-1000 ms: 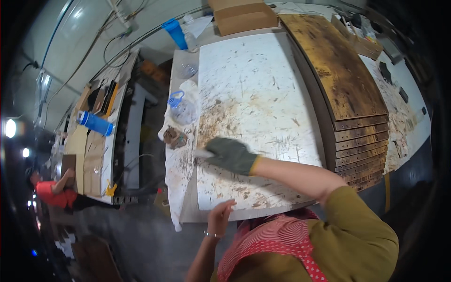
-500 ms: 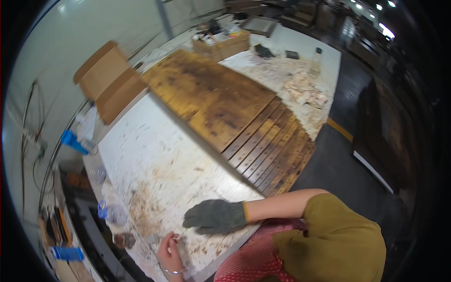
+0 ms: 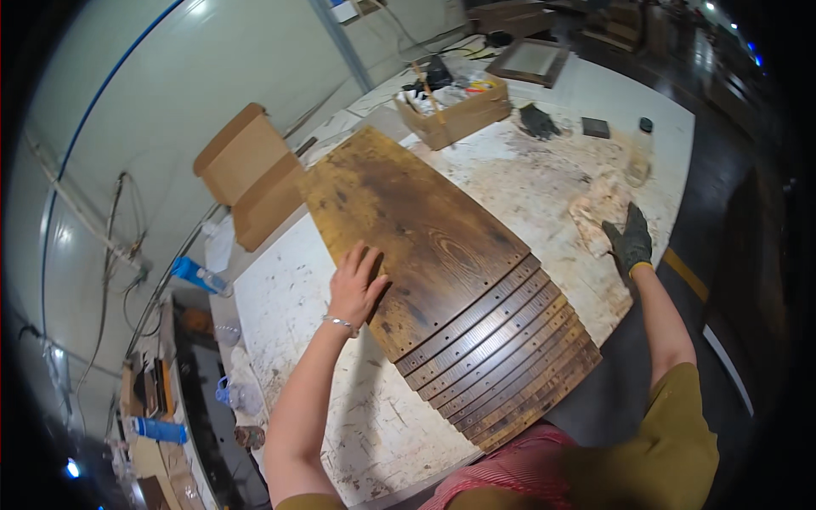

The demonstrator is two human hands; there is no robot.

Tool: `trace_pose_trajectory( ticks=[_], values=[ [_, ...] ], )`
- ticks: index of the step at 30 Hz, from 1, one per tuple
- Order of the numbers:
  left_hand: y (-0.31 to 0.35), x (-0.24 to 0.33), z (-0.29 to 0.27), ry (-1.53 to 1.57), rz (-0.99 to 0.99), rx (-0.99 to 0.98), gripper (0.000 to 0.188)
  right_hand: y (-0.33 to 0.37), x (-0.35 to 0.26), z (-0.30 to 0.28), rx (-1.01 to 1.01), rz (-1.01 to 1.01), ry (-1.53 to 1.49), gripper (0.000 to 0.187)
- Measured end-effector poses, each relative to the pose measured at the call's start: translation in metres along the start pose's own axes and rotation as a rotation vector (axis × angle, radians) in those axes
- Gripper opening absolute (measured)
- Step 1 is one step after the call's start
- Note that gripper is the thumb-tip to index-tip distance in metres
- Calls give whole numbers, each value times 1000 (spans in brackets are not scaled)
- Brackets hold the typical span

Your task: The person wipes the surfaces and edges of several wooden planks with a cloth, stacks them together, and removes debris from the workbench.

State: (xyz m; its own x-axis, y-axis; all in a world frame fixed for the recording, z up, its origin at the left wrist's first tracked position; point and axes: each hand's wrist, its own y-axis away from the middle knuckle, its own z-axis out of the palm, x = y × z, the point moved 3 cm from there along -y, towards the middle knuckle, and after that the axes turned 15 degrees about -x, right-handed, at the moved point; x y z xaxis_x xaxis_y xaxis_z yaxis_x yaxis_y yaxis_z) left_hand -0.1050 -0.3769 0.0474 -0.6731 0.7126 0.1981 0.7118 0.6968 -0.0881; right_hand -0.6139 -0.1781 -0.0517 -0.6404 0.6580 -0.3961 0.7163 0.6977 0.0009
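A fanned stack of stained brown wooden panels (image 3: 425,242) lies across the white table, with drilled holes along the stepped near ends. My bare left hand (image 3: 355,285), a bracelet at its wrist, rests with fingers spread on the top panel's left edge. On the right, my right hand (image 3: 631,240) wears a dark grey glove with a yellow cuff. Its thumb and fingers are apart at the near right edge of a crumpled, stained cloth (image 3: 599,208). Whether the fingertips grip any of it cannot be made out.
Behind the cloth stand a clear bottle (image 3: 639,153) with a dark cap, a small dark block (image 3: 595,127) and a spare dark glove (image 3: 538,121). A filled cardboard box (image 3: 463,115) and an open carton (image 3: 255,183) sit beyond the panels. Bottles (image 3: 242,395) line the left edge.
My left hand has moved from the near table edge up onto the top panel. My gloved right hand has swung from the table's near side out to the cloth. The view has shifted.
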Motion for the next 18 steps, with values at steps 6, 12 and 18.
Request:
trace_pose_trajectory(
  ticks=[6, 12, 18],
  values=[
    [-8, -9, 16, -80, -125, -149, 54, -35, 10, 27, -17, -200, 200, 64],
    [-7, -14, 13, -93, -119, -100, 52, 51, -150, -70, -68, -791, -555, 47],
    [-16, -15, 27, -164, -87, -128, 52, 241, -302, -18, -216, -1478, -31, 39]
  ],
)
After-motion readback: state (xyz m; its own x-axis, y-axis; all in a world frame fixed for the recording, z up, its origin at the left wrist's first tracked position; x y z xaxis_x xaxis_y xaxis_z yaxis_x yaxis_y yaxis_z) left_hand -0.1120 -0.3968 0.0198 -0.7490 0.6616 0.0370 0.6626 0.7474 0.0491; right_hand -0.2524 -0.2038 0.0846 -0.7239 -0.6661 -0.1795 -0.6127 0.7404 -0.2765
